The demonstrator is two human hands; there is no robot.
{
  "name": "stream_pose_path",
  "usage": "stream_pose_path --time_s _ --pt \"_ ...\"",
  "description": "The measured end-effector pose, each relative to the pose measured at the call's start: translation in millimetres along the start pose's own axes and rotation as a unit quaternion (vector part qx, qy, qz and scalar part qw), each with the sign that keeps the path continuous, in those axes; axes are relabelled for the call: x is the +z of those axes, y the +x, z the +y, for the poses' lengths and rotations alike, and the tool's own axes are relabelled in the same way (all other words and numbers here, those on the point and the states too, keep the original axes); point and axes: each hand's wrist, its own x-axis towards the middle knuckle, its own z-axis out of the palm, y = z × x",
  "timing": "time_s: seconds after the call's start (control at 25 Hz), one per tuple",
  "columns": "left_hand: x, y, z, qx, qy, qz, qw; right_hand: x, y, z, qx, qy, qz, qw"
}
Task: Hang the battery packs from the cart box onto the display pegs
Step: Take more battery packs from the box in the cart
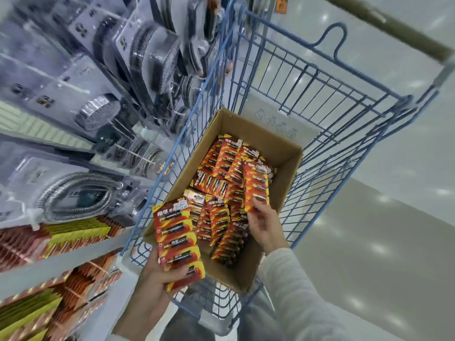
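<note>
An open cardboard box sits in a blue wire cart and holds several red and yellow battery packs. My left hand grips a long strip of battery packs by its lower end, above the box's near left corner. My right hand pinches the bottom of a second strip of battery packs, which stands up over the right side of the box. The display pegs at lower left carry rows of hung battery packs.
Shelving on the left holds packaged shower heads and coiled hoses, blurred. The cart stands right against the shelf edge. Shiny grey floor stretches to the right of the cart. My legs show below the cart's near end.
</note>
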Motion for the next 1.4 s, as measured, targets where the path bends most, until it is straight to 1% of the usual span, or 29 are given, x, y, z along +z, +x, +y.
stream_pose_path --time_s 0.04,0.08,0.12,0.16,0.24,0.28,0.36,0.52,0.56,0.64,0.76,0.84,0.96,1.08,1.16,1.28,1.4 --pt "2 -9 3 0.025 0.001 -0.005 1.0 -4 -16 2 -0.018 -0.065 -0.021 0.997" --pt "5 -21 5 0.052 0.002 -0.01 0.999 -8 -31 3 -0.016 -0.126 -0.05 0.991" --pt "8 -34 6 0.083 0.0 -0.012 0.996 -6 -52 3 -0.03 -0.176 -0.06 0.982" --pt "11 -49 4 0.112 -0.007 -0.01 0.994 -6 -68 1 -0.025 -0.217 -0.093 0.972" --pt "14 -80 -6 0.174 -0.053 0.021 0.983 -3 -96 -2 -0.019 -0.302 -0.172 0.938" --pt "16 -92 -10 0.198 -0.083 0.038 0.976 4 -110 -2 -0.029 -0.338 -0.205 0.918" --pt "13 -121 -21 0.237 -0.153 0.06 0.958 11 -135 0 -0.031 -0.4 -0.299 0.866" --pt "-12 -177 -43 0.311 -0.25 0.118 0.909 43 -197 23 -0.051 -0.492 -0.419 0.762" --pt "-23 -192 -49 0.332 -0.269 0.134 0.894 51 -211 34 -0.041 -0.5 -0.443 0.743" --pt "-42 -216 -60 0.372 -0.286 0.163 0.868 64 -233 57 -0.032 -0.507 -0.473 0.72" --pt "-81 -261 -82 0.421 -0.31 0.205 0.827 75 -265 110 -0.028 -0.541 -0.513 0.666" --pt "-111 -289 -104 0.439 -0.326 0.235 0.804 77 -291 153 -0.016 -0.547 -0.525 0.651" --pt "-154 -329 -139 0.451 -0.348 0.29 0.769 67 -331 217 0.021 -0.552 -0.51 0.659" --pt "-206 -381 -181 0.455 -0.348 0.345 0.743 39 -366 292 0.034 -0.574 -0.521 0.631" --pt "-244 -417 -208 0.46 -0.332 0.377 0.732 19 -389 346 0.027 -0.577 -0.529 0.622" --pt "-298 -464 -248 0.454 -0.363 0.393 0.712 -6 -424 419 0.037 -0.574 -0.551 0.605" --pt "-340 -500 -278 0.457 -0.409 0.404 0.679 -22 -452 475 0.035 -0.587 -0.554 0.59"
